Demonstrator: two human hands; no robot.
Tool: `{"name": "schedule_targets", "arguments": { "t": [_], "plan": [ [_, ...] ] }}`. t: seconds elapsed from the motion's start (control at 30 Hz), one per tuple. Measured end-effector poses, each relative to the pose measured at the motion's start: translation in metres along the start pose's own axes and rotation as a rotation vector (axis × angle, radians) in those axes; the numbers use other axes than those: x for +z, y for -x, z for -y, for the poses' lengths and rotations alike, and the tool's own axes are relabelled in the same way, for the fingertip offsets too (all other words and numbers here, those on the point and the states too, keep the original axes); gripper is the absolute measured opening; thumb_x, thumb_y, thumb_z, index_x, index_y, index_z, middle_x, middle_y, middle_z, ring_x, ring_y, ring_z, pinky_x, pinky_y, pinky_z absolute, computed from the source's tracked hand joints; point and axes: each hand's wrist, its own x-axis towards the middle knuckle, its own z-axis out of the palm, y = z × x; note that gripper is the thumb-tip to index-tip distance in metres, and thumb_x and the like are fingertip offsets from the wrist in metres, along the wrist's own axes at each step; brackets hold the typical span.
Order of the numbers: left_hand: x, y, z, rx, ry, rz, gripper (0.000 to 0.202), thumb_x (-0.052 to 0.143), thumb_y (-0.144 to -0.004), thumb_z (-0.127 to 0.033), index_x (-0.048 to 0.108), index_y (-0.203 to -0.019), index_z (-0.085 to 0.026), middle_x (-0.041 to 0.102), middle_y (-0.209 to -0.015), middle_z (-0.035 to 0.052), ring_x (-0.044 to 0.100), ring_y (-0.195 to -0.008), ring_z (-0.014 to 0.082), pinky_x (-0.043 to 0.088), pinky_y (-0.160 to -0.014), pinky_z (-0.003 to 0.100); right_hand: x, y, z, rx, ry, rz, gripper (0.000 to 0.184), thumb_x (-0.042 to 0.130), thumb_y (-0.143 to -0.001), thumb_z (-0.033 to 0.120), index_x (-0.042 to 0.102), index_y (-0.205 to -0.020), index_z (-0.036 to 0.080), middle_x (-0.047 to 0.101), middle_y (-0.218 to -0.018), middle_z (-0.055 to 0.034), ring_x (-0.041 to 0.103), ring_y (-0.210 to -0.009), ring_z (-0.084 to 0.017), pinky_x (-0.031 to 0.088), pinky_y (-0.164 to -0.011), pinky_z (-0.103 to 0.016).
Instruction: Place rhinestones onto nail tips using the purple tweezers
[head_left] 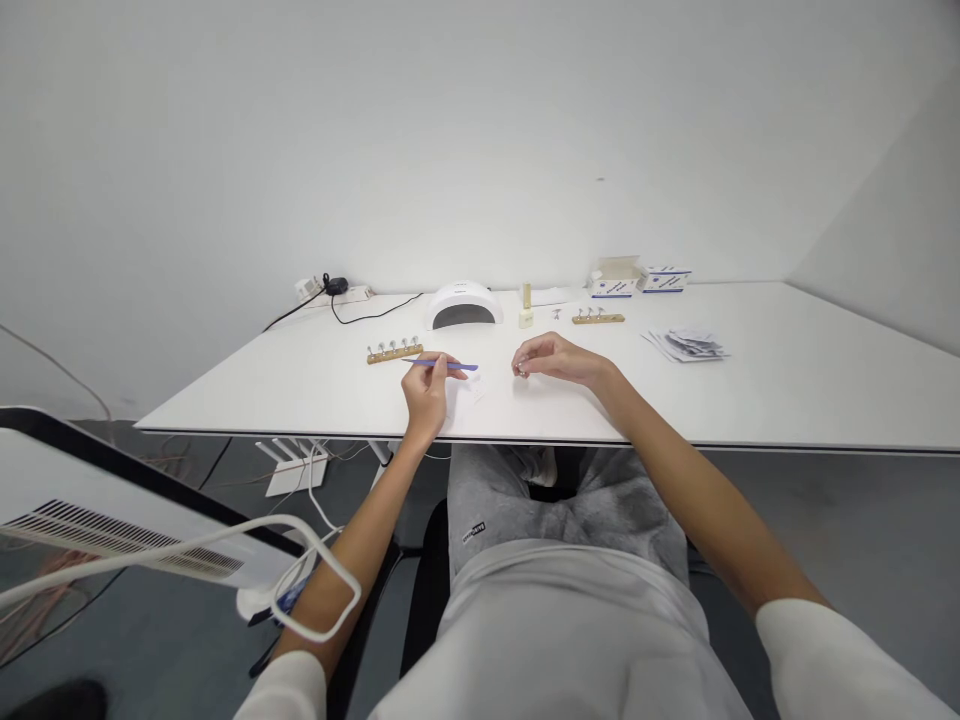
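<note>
My left hand (426, 393) is closed around a slim purple-blue tool (459, 366), which lies crosswise with a thin pointed end to the left. Its exact kind is hard to tell. Opposite it, my right hand (551, 358) pinches a small shiny piece (521, 369), mostly covered by the fingers. A wooden bar with several metal nail-tip stands (395, 352) is just left of my left hand. Beyond my right hand lies a second wooden bar with stands (598, 318). Small pale scraps (474, 383) lie beside my left fingers.
A white nail lamp (463, 305) stands at the back, with a polish bottle (526, 308) to its right. Two small boxes (616, 280) sit against the wall, and a pile of packets (688, 345) lies right. A monitor and cable loop (315, 575) intrude at lower left.
</note>
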Motion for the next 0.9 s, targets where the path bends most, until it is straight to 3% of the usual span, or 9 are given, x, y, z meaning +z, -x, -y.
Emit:
{"name": "schedule_targets", "arguments": {
  "t": [0.17,0.3,0.5,0.9],
  "plan": [
    [0.003,0.006,-0.005,0.107,0.071,0.001,0.028,0.054,-0.09,-0.039,0.064,-0.084,-0.013,0.067,-0.079,0.005,0.07,-0.068,0.0172,0.053,-0.073,0.032,0.0,-0.002,-0.004,0.022,0.084,-0.08,0.019,0.077,-0.066,0.031,0.074,-0.077,0.016,0.069,-0.076,-0.0045,0.057,-0.067,-0.013,0.045,-0.067,-0.028],
    [0.007,0.013,-0.01,0.225,0.128,0.078,0.025,0.054,-0.09,-0.037,0.065,-0.086,-0.014,0.068,-0.085,0.0077,0.069,-0.077,0.0203,0.055,-0.076,0.038,0.002,-0.004,-0.006,0.028,0.13,-0.153,0.018,0.075,-0.068,0.031,0.074,-0.075,0.015,0.069,-0.075,-0.0047,0.054,-0.064,-0.011,0.043,-0.062,-0.027],
    [0.008,0.014,-0.012,0.208,0.196,0.127,0.023,0.055,-0.09,-0.034,0.066,-0.086,-0.015,0.067,-0.088,0.0077,0.068,-0.071,0.0186,0.055,-0.074,0.038,0.006,-0.006,-0.009,0.058,0.176,-0.154,0.018,0.075,-0.068,0.033,0.075,-0.074,0.015,0.069,-0.074,-0.0042,0.053,-0.063,-0.011,0.041,-0.06,-0.026],
    [0.007,0.014,-0.014,0.251,0.086,0.2,0.023,0.051,-0.092,-0.03,0.067,-0.084,-0.015,0.068,-0.084,0.0076,0.067,-0.078,0.0183,0.052,-0.081,0.037,0.006,-0.008,-0.011,0.06,0.2,-0.127,0.019,0.075,-0.068,0.033,0.075,-0.075,0.015,0.068,-0.072,-0.0036,0.054,-0.062,-0.011,0.041,-0.061,-0.026]
  ]
}}
